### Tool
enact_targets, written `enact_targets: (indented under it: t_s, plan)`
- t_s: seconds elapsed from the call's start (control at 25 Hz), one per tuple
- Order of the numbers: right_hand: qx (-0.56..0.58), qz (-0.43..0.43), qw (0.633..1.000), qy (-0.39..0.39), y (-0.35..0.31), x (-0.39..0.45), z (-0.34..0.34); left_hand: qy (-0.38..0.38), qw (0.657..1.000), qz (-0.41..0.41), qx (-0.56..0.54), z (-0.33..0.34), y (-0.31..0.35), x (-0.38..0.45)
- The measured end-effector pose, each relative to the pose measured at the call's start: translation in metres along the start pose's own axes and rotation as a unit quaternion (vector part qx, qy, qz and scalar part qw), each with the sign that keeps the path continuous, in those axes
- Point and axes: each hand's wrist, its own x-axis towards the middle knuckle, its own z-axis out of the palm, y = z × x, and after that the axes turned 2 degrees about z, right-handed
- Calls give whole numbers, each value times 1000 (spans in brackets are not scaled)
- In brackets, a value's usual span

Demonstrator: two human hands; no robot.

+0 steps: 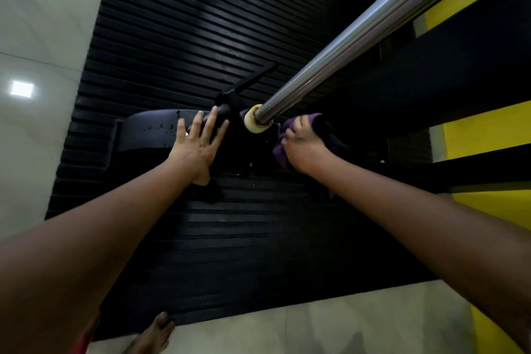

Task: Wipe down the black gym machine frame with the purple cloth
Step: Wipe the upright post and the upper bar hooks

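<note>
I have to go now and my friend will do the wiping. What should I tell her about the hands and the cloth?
Left hand: open, fingers spread flat on the black frame, steadying it.
Right hand: grips the purple cloth, bunched against the frame just right of the steel bar's lower end.
Done: cannot tell how much is wiped; droplets show on the frame near the left hand.
Left: wipe around the bar's base, then the wet part under the left hand.

A single wide-angle head-worn camera looks steeply down from close above, along both outstretched forearms, onto the black ribbed rubber floor mat (178, 37) and pale floor tiles (34, 37).
</note>
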Motion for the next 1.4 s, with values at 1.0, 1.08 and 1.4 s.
enact_targets:
  t_s: [1.0, 1.08, 1.4]
  plan:
    - [84, 73, 992, 56, -14, 14, -10, -67, 994, 22, -88, -15, -3, -3]
    - [75, 165, 983, 21, -17, 31, -15, -59, 995, 22, -80, -13, -3, -2]
    - [46, 31, 997, 55, -50, -3, 12, -43, 996, 8, -72, -10, -2, 0]
